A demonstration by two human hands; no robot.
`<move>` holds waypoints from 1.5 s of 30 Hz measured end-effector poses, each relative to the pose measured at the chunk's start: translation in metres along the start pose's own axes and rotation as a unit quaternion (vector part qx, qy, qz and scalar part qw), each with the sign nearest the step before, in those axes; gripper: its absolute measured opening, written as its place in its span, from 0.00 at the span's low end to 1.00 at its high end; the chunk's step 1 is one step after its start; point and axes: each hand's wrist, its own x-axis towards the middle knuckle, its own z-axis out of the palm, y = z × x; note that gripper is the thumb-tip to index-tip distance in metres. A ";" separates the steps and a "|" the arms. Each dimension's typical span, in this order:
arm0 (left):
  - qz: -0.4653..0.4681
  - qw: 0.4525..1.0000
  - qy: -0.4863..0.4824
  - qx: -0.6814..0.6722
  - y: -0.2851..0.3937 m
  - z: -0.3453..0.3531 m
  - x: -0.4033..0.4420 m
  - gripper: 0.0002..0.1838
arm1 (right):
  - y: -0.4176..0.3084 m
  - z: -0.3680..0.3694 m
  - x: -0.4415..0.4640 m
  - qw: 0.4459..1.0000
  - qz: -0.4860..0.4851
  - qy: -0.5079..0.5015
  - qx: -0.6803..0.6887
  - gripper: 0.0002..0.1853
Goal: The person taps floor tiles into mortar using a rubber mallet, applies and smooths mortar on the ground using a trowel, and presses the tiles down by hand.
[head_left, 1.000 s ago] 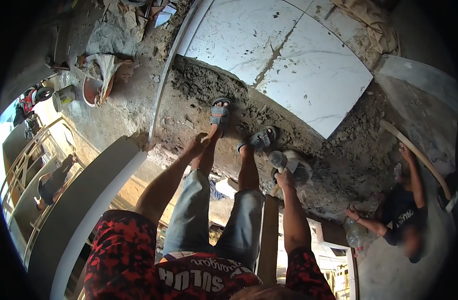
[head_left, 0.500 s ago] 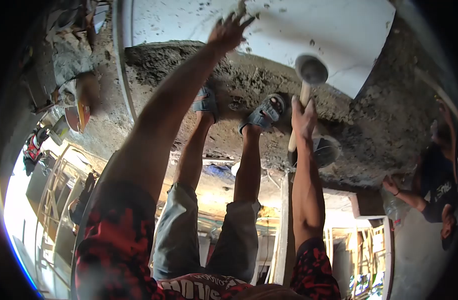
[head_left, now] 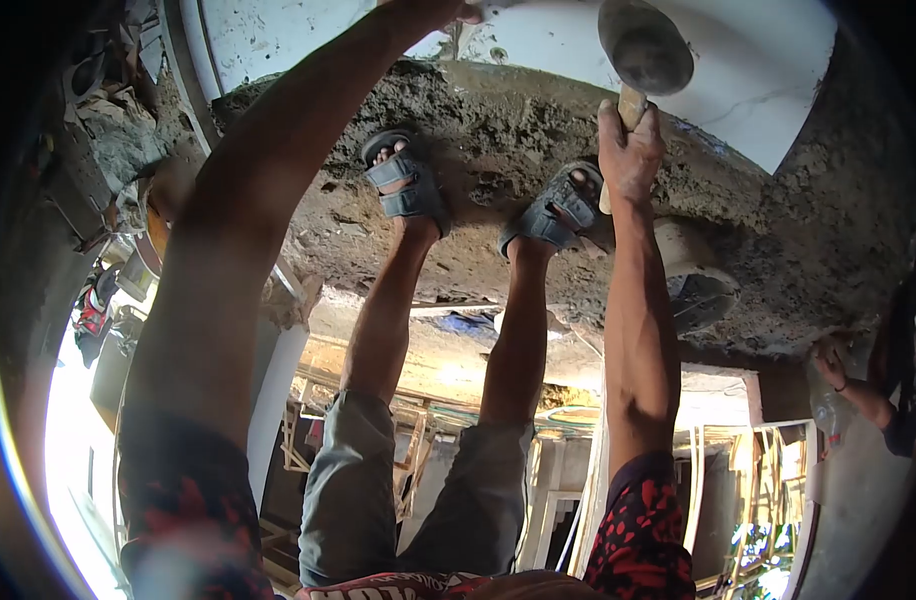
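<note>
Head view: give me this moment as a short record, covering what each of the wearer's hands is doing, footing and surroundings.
Left hand: at the top edge over the white tiles, partly cut off; contact unclear
Right hand: gripping a mallet by its handle, dark head pointing away from the wearer
Footing: strapped sandals on rough ground, short of the tiles
Beside right forearm: a bucket
Right edge: another person's hand, near a clear bottle

One mallet (head_left: 646, 50), two sandals (head_left: 406, 190), two shins (head_left: 380, 320), one bottle (head_left: 829, 412)
</note>
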 end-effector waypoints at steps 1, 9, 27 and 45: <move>-0.003 1.000 0.008 0.003 0.001 0.000 0.000 0.57 | 0.003 0.003 0.002 1.000 -0.019 0.009 0.014 0.15; -0.013 0.997 0.060 0.046 -0.001 0.014 -0.001 0.56 | -0.008 -0.004 0.042 1.000 0.002 -0.014 -0.022 0.13; -0.015 0.999 0.020 0.039 0.008 0.003 -0.003 0.57 | -0.080 -0.012 0.114 0.999 0.022 -0.039 0.009 0.16; -0.013 0.997 0.064 0.041 0.073 -0.029 0.073 0.51 | -0.045 -0.014 0.093 0.992 0.036 0.001 0.118 0.21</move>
